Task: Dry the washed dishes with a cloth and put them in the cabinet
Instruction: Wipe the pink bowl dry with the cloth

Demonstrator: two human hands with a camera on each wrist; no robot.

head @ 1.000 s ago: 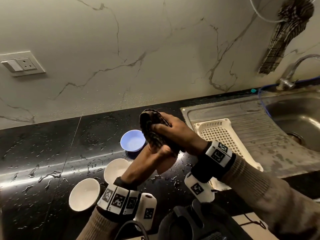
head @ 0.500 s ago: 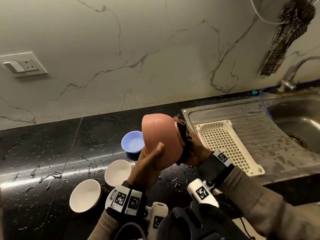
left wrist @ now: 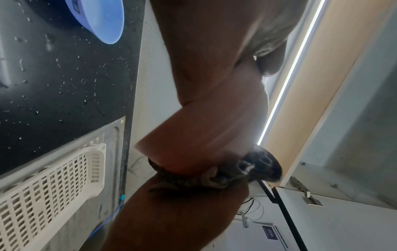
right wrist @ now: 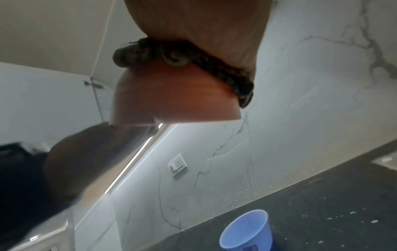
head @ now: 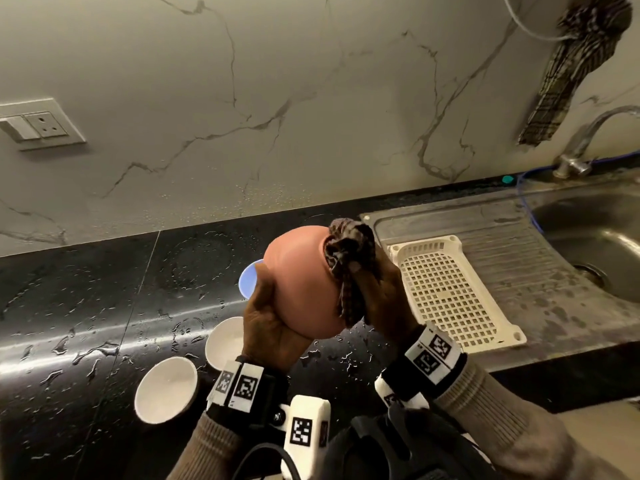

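A terracotta-pink bowl [head: 304, 282] is held up above the wet counter, its rounded outside facing me. My left hand [head: 273, 317] grips it from below and the left. My right hand [head: 377, 289] holds a dark checked cloth [head: 348, 261] against the bowl's right edge and rim. The left wrist view shows the bowl [left wrist: 214, 84] close up with the cloth [left wrist: 247, 169] bunched under it. Seen from the right wrist, the cloth [right wrist: 182, 56] wraps the top of the bowl [right wrist: 171, 98].
Two white bowls [head: 166, 389] [head: 225, 341] and a blue cup [head: 247, 282] stand on the black wet counter [head: 86, 306]. A white perforated tray [head: 446, 289] lies on the steel drainboard, the sink [head: 595, 244] to its right. Another checked cloth [head: 568, 64] hangs on the wall.
The bowl has been turned so that its outside faces me and has been lifted a little. The cloth moved from over the top of the bowl to its right edge.
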